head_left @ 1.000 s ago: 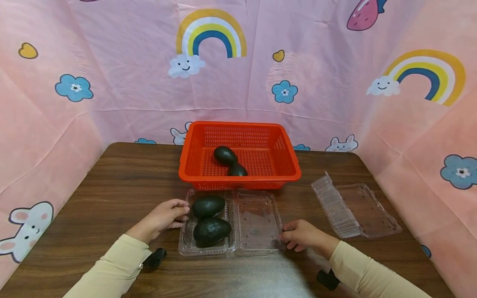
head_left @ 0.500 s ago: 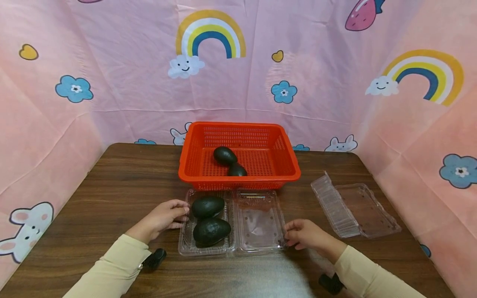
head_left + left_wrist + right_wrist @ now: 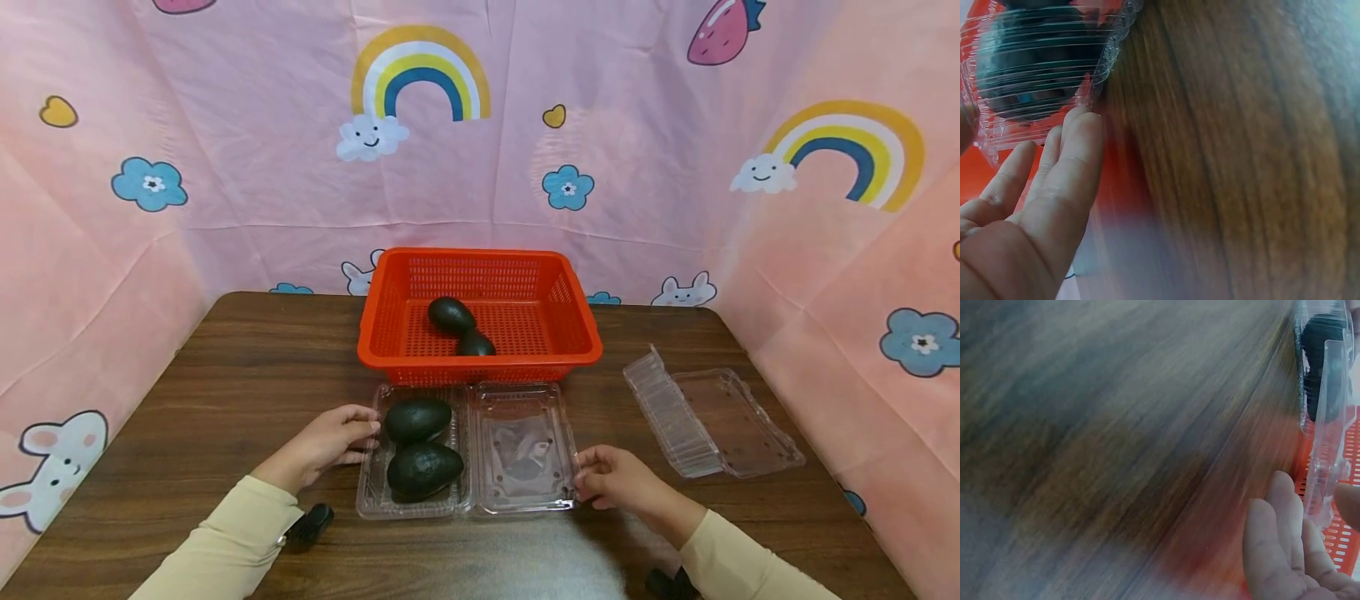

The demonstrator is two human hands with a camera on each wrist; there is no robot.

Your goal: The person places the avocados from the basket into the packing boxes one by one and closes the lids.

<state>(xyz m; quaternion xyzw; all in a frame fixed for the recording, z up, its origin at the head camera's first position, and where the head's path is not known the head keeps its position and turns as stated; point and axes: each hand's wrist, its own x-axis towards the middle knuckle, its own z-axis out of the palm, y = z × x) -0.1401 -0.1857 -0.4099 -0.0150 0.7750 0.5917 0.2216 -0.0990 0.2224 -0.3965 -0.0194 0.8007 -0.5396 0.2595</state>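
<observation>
Two dark green avocados (image 3: 418, 419) (image 3: 424, 471) lie in the left half of an unfolded clear plastic clamshell box (image 3: 369, 500). My left hand (image 3: 330, 442) is at the box's left side, its fingers fairly straight and touching the wall. In the left wrist view, the left fingers (image 3: 1069, 169) meet the ribbed side, and an avocado (image 3: 1035, 69) shows through it. My right hand (image 3: 615, 479) pinches the outer edge of the box's lid (image 3: 521, 450). The right wrist view has the lid (image 3: 1327, 444) between thumb and fingers.
Behind the box stands a red plastic basket (image 3: 480, 361) holding two more avocados (image 3: 452, 316) (image 3: 476, 342). A second clear clamshell box (image 3: 712, 421) lies unfolded at the right on the wooden table (image 3: 255, 358). A pink patterned cloth (image 3: 285, 167) surrounds the table's back and sides.
My right hand has shifted slightly to the right with the lid's edge, and the reflections on the lid have changed. The left hand and the avocados stay in place.
</observation>
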